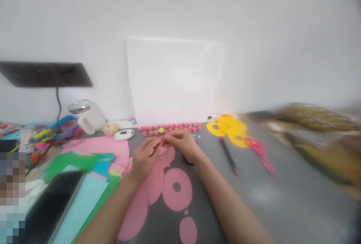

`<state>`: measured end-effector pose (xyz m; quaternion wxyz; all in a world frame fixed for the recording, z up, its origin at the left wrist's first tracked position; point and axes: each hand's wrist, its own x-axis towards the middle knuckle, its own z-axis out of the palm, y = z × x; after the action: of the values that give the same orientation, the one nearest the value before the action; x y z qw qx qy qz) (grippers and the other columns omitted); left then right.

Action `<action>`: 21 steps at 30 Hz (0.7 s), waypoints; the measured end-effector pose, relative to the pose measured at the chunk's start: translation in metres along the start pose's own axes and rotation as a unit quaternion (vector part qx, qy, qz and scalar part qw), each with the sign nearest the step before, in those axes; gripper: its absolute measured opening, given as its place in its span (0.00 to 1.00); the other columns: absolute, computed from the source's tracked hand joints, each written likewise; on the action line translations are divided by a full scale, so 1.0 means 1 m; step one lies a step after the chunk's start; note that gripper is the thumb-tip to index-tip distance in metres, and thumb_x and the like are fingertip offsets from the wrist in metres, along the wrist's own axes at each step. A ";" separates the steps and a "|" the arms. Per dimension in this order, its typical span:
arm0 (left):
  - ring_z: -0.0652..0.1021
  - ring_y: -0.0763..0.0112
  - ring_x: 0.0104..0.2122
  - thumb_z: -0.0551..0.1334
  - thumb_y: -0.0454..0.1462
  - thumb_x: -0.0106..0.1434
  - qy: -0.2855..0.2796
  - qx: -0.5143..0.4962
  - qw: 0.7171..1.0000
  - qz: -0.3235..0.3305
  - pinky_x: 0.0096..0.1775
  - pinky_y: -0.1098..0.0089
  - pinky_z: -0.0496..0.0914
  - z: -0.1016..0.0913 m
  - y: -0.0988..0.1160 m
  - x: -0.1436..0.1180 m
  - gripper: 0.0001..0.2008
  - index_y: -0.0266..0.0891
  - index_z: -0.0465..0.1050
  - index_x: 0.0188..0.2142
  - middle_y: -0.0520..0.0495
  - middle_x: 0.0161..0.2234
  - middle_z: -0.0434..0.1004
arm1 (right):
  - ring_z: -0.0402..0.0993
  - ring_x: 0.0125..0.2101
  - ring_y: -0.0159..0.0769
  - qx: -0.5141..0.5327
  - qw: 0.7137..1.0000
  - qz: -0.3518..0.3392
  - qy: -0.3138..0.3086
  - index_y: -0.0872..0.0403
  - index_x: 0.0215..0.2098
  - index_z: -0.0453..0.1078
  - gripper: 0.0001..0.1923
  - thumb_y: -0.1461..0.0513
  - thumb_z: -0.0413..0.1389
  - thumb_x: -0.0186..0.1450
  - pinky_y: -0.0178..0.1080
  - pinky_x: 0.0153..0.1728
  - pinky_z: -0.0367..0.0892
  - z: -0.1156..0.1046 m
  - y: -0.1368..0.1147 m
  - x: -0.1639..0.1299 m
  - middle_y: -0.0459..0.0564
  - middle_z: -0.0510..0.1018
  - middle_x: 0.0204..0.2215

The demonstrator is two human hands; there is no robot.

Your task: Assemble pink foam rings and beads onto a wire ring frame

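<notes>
My left hand (143, 156) and my right hand (186, 145) meet over the grey tabletop, fingertips closed together around a small pink paper piece (161, 139). The fingers and blur hide much of its shape. Just beyond it, several small pink paper rolls (180, 127) stand in rows, with one yellow roll (161, 130) among them. Below my hands lie overlapping pink paper rounds (134, 217), a pink ring (184, 191) with a hole in its middle, and a small pink oval (188, 231). A dark round object shows partly behind my right wrist.
To the right lie yellow paper rings (229, 125), a dark pencil-like stick (228, 155) and pink scissors (261, 153). Coloured paper sheets (87, 202) and a dark phone-like slab (53, 202) fill the left. A white mug (90, 118) and a white board (175, 78) stand at the back.
</notes>
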<state>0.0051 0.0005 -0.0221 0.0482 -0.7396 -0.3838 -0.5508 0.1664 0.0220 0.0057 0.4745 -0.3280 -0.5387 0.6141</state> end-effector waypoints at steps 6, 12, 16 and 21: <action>0.78 0.71 0.33 0.58 0.33 0.61 -0.026 0.026 0.999 0.012 0.35 0.73 0.74 0.000 -0.001 -0.001 0.07 0.41 0.73 0.37 0.47 0.35 0.78 | 0.77 0.29 0.36 -0.019 1.000 0.012 0.004 0.57 0.29 0.77 0.14 0.55 0.63 0.50 0.41 0.39 0.72 -0.001 -0.002 -0.001 0.49 0.80 0.25; 0.77 0.72 0.33 0.56 0.34 0.62 -0.047 -0.012 0.999 -0.017 0.34 0.73 0.74 0.000 0.003 0.003 0.07 0.41 0.74 0.35 0.47 0.34 0.77 | 0.77 0.28 0.36 -0.033 0.999 0.023 0.028 0.58 0.27 0.77 0.11 0.59 0.63 0.48 0.40 0.36 0.72 -0.001 0.000 0.001 0.50 0.79 0.23; 0.77 0.70 0.33 0.58 0.36 0.61 -0.053 -0.054 0.995 -0.058 0.34 0.72 0.75 0.001 0.004 0.006 0.06 0.41 0.74 0.35 0.46 0.34 0.76 | 0.76 0.26 0.35 -0.058 0.997 0.007 0.057 0.58 0.26 0.77 0.08 0.61 0.62 0.49 0.38 0.33 0.72 0.000 0.000 0.001 0.50 0.79 0.23; 0.78 0.68 0.34 0.59 0.37 0.59 -0.076 -0.123 0.980 -0.138 0.37 0.67 0.76 0.000 0.008 0.008 0.08 0.41 0.73 0.38 0.46 0.37 0.76 | 0.76 0.26 0.36 -0.088 0.992 -0.015 0.085 0.57 0.25 0.77 0.06 0.62 0.60 0.50 0.38 0.32 0.71 0.002 0.002 0.002 0.50 0.79 0.22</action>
<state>0.0113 -0.0011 -0.0129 -0.1489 -0.7197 -0.4144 -0.5368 0.1632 0.0233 0.0047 0.4970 -0.4110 -0.5534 0.5271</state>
